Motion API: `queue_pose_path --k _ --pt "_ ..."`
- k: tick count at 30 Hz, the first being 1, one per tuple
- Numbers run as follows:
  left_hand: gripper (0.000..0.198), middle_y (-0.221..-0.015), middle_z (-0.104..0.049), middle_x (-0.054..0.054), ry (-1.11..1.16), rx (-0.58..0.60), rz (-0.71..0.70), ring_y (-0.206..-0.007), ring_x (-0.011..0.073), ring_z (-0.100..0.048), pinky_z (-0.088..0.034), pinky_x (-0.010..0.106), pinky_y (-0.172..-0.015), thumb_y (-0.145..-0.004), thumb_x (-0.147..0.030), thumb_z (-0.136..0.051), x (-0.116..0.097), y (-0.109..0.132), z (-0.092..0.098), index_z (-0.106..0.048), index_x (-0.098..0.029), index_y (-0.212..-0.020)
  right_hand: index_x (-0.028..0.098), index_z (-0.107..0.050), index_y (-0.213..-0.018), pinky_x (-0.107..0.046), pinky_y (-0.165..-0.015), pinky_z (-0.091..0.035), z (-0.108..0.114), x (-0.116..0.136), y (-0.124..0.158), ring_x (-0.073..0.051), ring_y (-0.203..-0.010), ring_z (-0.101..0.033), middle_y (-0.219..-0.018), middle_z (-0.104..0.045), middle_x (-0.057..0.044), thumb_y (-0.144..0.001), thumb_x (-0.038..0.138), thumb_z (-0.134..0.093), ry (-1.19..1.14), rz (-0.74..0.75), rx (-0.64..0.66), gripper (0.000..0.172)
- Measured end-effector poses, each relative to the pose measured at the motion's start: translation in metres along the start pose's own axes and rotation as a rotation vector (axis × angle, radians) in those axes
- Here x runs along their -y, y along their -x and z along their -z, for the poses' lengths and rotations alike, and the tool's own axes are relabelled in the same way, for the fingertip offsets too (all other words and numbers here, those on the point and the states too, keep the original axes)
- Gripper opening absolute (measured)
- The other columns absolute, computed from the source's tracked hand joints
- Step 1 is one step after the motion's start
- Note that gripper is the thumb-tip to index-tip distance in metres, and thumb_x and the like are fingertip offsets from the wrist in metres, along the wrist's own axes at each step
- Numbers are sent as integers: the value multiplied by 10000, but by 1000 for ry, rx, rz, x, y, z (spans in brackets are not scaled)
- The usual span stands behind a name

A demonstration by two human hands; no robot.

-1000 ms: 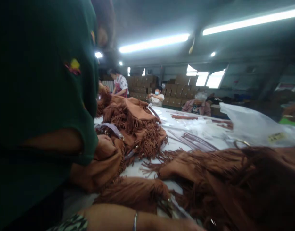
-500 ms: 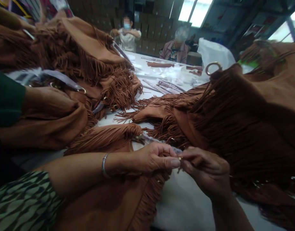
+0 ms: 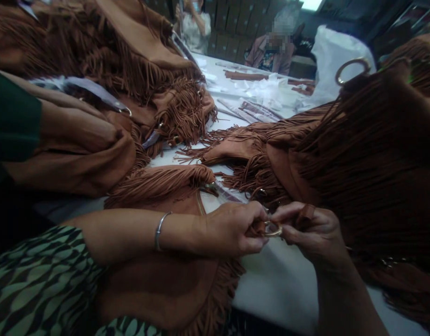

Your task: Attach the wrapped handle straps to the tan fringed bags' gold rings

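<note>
My left hand [image 3: 236, 231], with a silver bangle on the wrist, is closed on a brown leather tab [image 3: 258, 228]. A gold metal ring [image 3: 278, 231] stands out between my two hands. On its other side my right hand [image 3: 314, 231] is closed, with a brown leather strap [image 3: 306, 214] showing between its fingers. Whether its fingertips also pinch the ring is hard to tell. Under my left forearm lies a brown fringed bag [image 3: 158, 294]. A wrapped strap [image 3: 227, 192] runs from the bag's clasp toward my hands.
Brown fringed bags are heaped at the left [image 3: 137, 42] and right [image 3: 341, 163] of the white table [image 3: 264, 280]. Another person's arm in a green sleeve [image 3: 15, 116] rests on a bag at left. Two people sit or stand across the table, near white wrapping [image 3: 271, 86].
My hands have turned and shifted slightly right, and the gold ring between them shows more plainly. The camera view has tilted down. A person at the back has raised their hands toward the face.
</note>
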State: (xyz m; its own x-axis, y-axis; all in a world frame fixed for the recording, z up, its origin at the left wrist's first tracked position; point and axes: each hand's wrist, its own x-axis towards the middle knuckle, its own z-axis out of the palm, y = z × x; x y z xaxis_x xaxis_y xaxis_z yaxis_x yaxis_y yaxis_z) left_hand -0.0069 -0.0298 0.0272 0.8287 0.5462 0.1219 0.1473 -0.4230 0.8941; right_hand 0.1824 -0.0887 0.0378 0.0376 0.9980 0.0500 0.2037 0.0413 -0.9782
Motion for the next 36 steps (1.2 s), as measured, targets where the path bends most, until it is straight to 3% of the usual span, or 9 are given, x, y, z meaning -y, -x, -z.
queue_pose_path --k 3,9,14,18,23,26,28,32,36 --pt "271 -777 -596 47 -248 2 -76 -654 145 -508 -371 248 -584 -749 -247 -568 -2 2 0 -518 -118 -982 189 -730 -687 -208 -388 -338 -4 -2 6 -92 -431 -449 -549 -577 -5 -605 242 -803 -42 -18 -58 122" --pt "222 -774 -594 109 -627 -31 -279 -690 210 -550 -400 296 -587 -843 -248 -427 -6 6 3 -552 -80 -916 189 -679 -649 -229 -418 -382 -12 -7 16 -120 -442 -496 -518 -565 -1 -607 271 -787 -321 -276 -138 143" --pt "221 -730 -567 99 -811 -92 -393 -651 200 -532 -404 292 -564 -857 -160 -340 -6 6 6 -551 -101 -831 177 -650 -589 -234 -480 -379 -14 -1 16 -117 -503 -468 -534 -551 -4 -653 306 -755 -404 -242 -39 179" --pt "221 -703 -558 87 -872 -138 -439 -626 203 -533 -420 301 -533 -858 -143 -316 -5 4 6 -529 -116 -804 166 -677 -620 -243 -491 -371 -13 1 16 -122 -520 -457 -543 -539 -7 -689 362 -735 -340 -220 50 215" --pt "155 -740 -583 65 -813 -118 -398 -644 194 -566 -443 294 -528 -873 -225 -407 -1 1 5 -514 -115 -850 155 -667 -598 -219 -490 -374 -12 3 13 -108 -519 -478 -556 -572 -10 -640 312 -780 -328 -340 25 198" --pt "436 -799 -611 70 -645 -76 -296 -684 185 -590 -457 278 -556 -840 -521 -522 2 -1 7 -514 -94 -927 145 -652 -576 -198 -462 -363 -14 8 8 -90 -481 -471 -527 -563 -3 -605 280 -800 -421 -436 0 203" --pt "557 -807 -619 74 -579 -62 -276 -681 173 -590 -456 270 -574 -808 -635 -491 3 -2 9 -514 -93 -933 139 -638 -566 -180 -434 -337 -15 10 7 -70 -448 -437 -499 -532 11 -597 261 -803 -501 -480 -2 208" --pt "496 -816 -622 85 -589 -27 -322 -717 180 -586 -442 270 -600 -867 -589 -425 3 -3 12 -521 -105 -917 142 -606 -569 -176 -425 -326 -24 11 16 -66 -441 -411 -490 -487 21 -623 252 -782 -612 -518 11 215" --pt "333 -819 -616 49 -512 15 -273 -722 157 -570 -416 240 -609 -842 -413 -567 3 -2 14 -513 -118 -986 160 -609 -599 -188 -470 -374 -47 9 33 -78 -485 -442 -520 -491 26 -649 262 -776 -606 -395 -237 203"
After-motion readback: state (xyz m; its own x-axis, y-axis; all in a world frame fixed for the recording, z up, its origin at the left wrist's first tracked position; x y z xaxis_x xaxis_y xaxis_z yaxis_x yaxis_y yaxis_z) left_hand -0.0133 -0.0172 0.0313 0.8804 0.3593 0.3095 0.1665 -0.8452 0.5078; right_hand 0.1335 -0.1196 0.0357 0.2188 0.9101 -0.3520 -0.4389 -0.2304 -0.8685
